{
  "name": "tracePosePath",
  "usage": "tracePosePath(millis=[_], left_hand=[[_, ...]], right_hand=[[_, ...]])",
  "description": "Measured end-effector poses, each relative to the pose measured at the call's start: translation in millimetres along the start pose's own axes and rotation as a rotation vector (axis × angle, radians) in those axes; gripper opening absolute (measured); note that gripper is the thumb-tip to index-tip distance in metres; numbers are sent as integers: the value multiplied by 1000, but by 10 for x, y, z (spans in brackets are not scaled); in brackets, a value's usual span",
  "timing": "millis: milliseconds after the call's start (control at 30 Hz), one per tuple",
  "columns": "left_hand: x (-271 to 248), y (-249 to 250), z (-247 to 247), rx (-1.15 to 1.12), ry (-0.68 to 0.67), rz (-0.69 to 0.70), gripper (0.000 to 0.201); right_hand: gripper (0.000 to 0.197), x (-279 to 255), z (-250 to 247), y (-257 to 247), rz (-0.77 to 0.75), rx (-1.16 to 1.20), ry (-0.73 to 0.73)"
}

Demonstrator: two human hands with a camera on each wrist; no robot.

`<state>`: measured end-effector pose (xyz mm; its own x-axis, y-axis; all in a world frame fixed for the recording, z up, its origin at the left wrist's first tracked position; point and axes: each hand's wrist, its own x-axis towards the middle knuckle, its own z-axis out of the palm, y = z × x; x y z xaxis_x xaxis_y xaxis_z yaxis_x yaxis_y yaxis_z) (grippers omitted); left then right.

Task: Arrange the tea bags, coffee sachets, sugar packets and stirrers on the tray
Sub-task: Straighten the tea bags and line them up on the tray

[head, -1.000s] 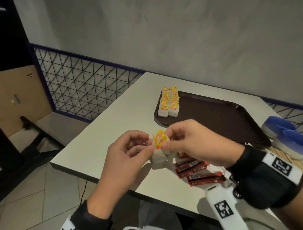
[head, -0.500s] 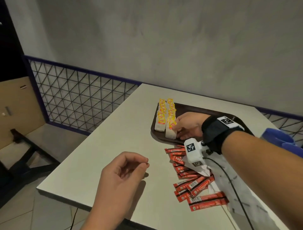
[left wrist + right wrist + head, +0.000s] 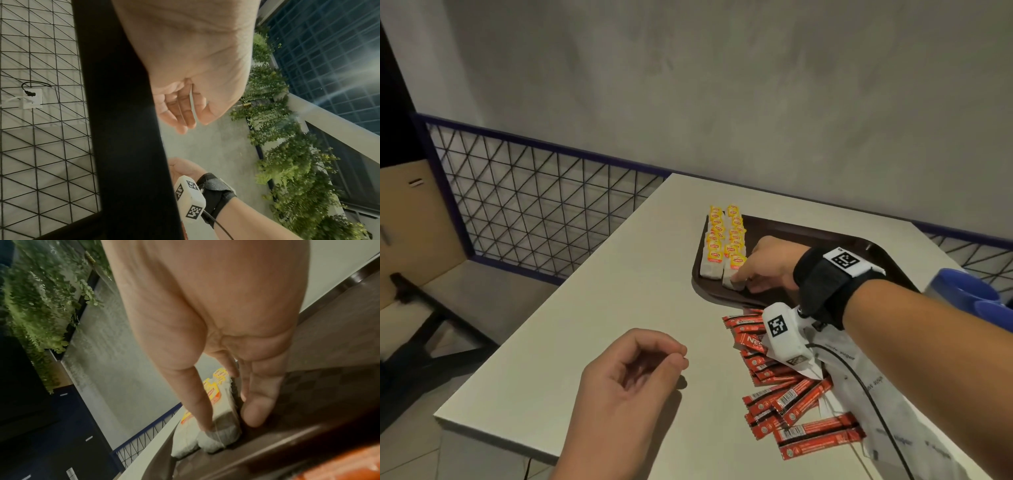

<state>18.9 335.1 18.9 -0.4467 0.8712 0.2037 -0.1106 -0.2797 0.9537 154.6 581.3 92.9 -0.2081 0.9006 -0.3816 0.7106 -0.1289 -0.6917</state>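
Observation:
Two rows of yellow-tagged tea bags (image 3: 724, 246) lie along the left end of the dark brown tray (image 3: 808, 236). My right hand (image 3: 744, 282) reaches onto the tray at the near end of the right row. In the right wrist view its straight index finger rests on the nearest tea bag (image 3: 224, 423), with the thumb on the tray (image 3: 329, 386) just beside the bag. My left hand (image 3: 678, 356) hovers over the table with loosely curled fingers and holds nothing. Red coffee sachets (image 3: 791, 401) lie scattered on the table in front of the tray. White sugar packets (image 3: 887, 411) lie under my right forearm.
The pale table (image 3: 619, 308) ends at a left edge beside a black wire-mesh railing (image 3: 534, 205). Blue rounded items (image 3: 969, 294) sit at the right past the tray. A grey wall runs behind the table. Most of the tray's surface to the right of the tea bags is bare.
A second ago both hands held a tea bag over the table. The right hand carried it onto the tray and set it at the near end of the right row. The left hand stayed back, empty.

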Motion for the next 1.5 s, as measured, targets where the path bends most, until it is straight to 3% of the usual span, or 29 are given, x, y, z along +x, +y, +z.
tracePosePath(millis=[100, 167, 267, 333, 433, 500, 567, 733, 833, 967, 1200, 1400, 1500], left_hand=[[0, 16, 14, 6, 4, -35, 5], [37, -1, 9, 70, 6, -71, 17], [182, 141, 28, 231, -137, -111, 14], [380, 322, 69, 280, -185, -87, 20], [858, 626, 219, 397, -235, 7, 11], [1239, 711, 344, 472, -295, -18, 6], [1600, 670, 447, 582, -366, -87, 2], [2119, 399, 704, 953, -469, -188, 35], [2213, 208, 836, 1113, -543, -346, 48], [2274, 34, 918, 1199, -627, -373, 38], [2286, -40, 927, 1234, -605, -281, 39], [2259, 53, 942, 1284, -511, -243, 56], [2230, -13, 1000, 1310, -522, -243, 69]], right_hand=[[35, 13, 28, -9, -16, -10, 11], [29, 31, 40, -23, -29, -4, 25], [22, 51, 58, -46, -34, 3, 36], [21, 67, 52, -51, -38, 19, 33], [18, 68, 15, -51, -29, 32, 5], [23, 101, -41, -18, -1, 71, -28], [29, 163, -127, 10, 42, 144, -50], [21, 426, -422, 45, 77, 393, 28], [12, 530, -475, 45, 104, 457, -25], [21, 652, -397, 56, 107, 531, -126], [24, 716, -314, 59, 109, 664, -212], [14, 938, -526, -19, 99, 402, -43], [17, 1120, -581, -132, 64, 300, -33]])
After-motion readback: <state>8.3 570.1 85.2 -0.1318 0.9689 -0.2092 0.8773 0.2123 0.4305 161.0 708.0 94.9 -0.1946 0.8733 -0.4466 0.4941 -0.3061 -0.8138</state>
